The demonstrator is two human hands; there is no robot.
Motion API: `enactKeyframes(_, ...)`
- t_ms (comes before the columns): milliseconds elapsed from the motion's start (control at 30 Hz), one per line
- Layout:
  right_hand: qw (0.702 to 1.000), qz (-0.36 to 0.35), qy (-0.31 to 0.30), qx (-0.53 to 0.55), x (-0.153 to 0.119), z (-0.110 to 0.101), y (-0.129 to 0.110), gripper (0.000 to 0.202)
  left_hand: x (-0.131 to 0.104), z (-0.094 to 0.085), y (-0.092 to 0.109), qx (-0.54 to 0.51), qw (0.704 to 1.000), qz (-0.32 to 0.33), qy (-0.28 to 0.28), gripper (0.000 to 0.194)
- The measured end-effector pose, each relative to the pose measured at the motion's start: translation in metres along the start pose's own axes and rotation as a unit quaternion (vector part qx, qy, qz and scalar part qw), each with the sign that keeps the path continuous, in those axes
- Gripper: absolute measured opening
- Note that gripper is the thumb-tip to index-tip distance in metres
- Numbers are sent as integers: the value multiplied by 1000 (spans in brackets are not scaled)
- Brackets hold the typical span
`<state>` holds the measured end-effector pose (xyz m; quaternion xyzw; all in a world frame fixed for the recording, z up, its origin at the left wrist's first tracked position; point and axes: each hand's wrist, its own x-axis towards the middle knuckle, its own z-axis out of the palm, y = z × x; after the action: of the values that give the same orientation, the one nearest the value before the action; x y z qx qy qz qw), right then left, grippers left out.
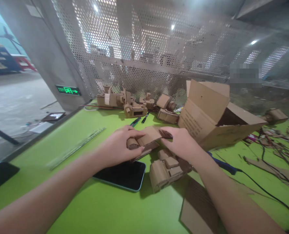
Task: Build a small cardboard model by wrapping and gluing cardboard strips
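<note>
Between my two hands is a cardboard model piece (148, 137) with a rolled end and a bent flap. My left hand (122, 144) is closed around its rolled end, fingers above and thumb in front. My right hand (177, 141) pinches the flap at the other end. Just below my right hand stands a second cardboard model (167, 170), boxy with raised blocks on top. A phone (124, 177) with a dark screen lies under my left hand, partly covered by it. A flat cardboard sheet (195, 206) lies near my right forearm.
An opened cardboard box (200, 120) stands behind my right hand. Several cardboard models (136, 109) line the back edge. A clear ruler (77, 148) lies left, a cutter (136, 122) and pen (145, 117) behind. A blue corded tool (223, 163) and scraps (273, 165) lie right.
</note>
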<state>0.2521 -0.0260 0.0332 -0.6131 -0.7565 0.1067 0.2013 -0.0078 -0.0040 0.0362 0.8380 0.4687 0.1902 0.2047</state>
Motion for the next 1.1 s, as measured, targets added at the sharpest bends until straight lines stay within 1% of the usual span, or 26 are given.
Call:
enactKeyframes(67, 999, 30, -43, 1, 1, -2, 4, 40, 0, 1, -1, 4, 1000, 6, -9, 60)
enactKeyframes(133, 996, 42, -74, 11, 1, -7, 7, 44, 0, 2, -2, 4, 1000, 9, -10, 58)
enactKeyframes(200, 994, 44, -94, 32, -1, -18, 12, 55, 1, 2, -3, 3, 1000, 6, -8, 59)
enactKeyframes(267, 990, 46, -123, 49, -5, -33, 18, 67, 3, 2, -3, 2, 1000, 2, -5, 59)
enactKeyframes(333, 982, 41, -177, 57, -11, -49, 23, 78, 4, 3, -4, 2, 1000, -1, -1, 58)
enactKeyframes(400, 967, 18, -248, 52, -18, -63, 29, 94, 5, 3, -7, 4, 1000, -1, 6, 58)
enactKeyframes(467, 954, -1, -296, 55, -23, -69, 30, 104, 6, 3, -10, 3, 1000, -4, 12, 59)
enactKeyframes(500, 949, -5, -309, 59, -24, -69, 30, 104, 6, 3, -11, 0, 1000, -5, 14, 60)
enactKeyframes(600, 947, -9, -309, 82, -23, -62, 21, 90, 6, 3, -15, -14, 1000, -8, 18, 63)
enactKeyframes(667, 948, -27, -303, 96, -21, -58, 14, 77, 6, 2, -16, -23, 999, -12, 21, 63)
enactKeyframes(733, 950, -45, -294, 99, -20, -56, 9, 69, 6, 1, -17, -26, 999, -17, 18, 63)
enactKeyframes(833, 954, -59, -275, 100, -19, -58, 8, 66, 6, 0, -18, -29, 999, -16, 6, 61)
enactKeyframes(933, 959, -68, -253, 113, -19, -60, 8, 67, 6, -1, -20, -42, 999, -12, 13, 61)
enactKeyframes(1000, 963, -76, -234, 110, -18, -57, 8, 65, 6, -1, -21, -50, 998, -18, 24, 63)
enactKeyframes(1100, 970, -96, -201, 95, -14, -49, 8, 59, 5, -2, -23, -66, 997, -25, 23, 63)
